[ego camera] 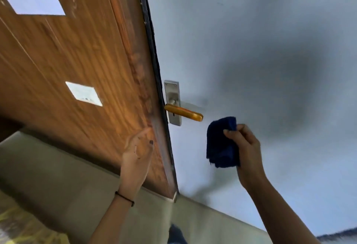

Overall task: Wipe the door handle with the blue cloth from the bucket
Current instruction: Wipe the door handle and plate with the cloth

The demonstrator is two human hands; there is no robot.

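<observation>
Right hand (245,147) clamped on the folded blue cloth (221,143), just below and apart from the door handle (185,112); left hand (138,151) open-fingered against the wooden door (81,54).

I'm pinching the blue cloth (220,143) in my right hand (245,147), the door handle (183,112) sitting just up-left of my grip, apart.

Amber lever door handle (183,112) on steel plate, horiz., blue cloth (221,143) bunched just below-right, not touching
</observation>
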